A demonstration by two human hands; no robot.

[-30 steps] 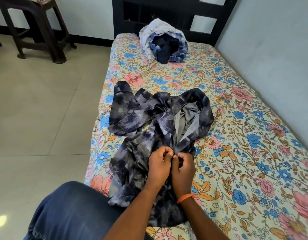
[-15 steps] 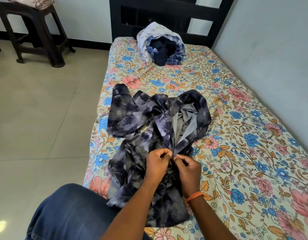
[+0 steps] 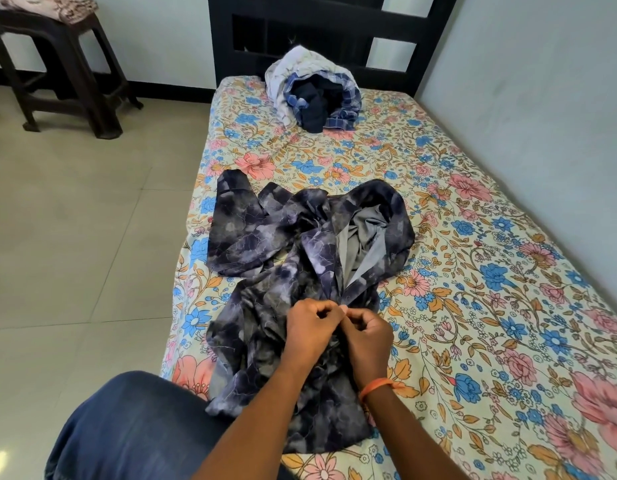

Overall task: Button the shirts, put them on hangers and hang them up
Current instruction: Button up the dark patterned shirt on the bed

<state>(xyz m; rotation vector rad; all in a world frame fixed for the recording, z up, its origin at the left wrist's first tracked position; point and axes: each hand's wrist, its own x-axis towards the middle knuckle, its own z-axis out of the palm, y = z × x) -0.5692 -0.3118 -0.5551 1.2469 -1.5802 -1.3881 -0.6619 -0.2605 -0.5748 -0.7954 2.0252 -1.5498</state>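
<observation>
A dark shirt with a pale marbled print (image 3: 282,244) lies crumpled on the flowered bed sheet (image 3: 473,271), its collar end far from me and its grey inside showing near the top. My left hand (image 3: 308,332) and my right hand (image 3: 367,339) meet at the shirt's front opening about halfway down. Both pinch the front edges together with thumb and fingertips. An orange band sits on my right wrist. The button itself is hidden by my fingers. A heap of more clothes (image 3: 314,88), white, blue checked and navy, lies at the head of the bed.
The dark headboard (image 3: 334,29) stands behind the heap. A grey wall (image 3: 542,98) runs along the bed's right side. A dark stool (image 3: 57,71) stands on the tiled floor at far left. My knee in blue jeans (image 3: 144,427) is at the bed's near edge.
My view has shifted slightly. Both hands stay pinched at the shirt's front opening, with the fingers working a little and the right hand closing back in on the left.
</observation>
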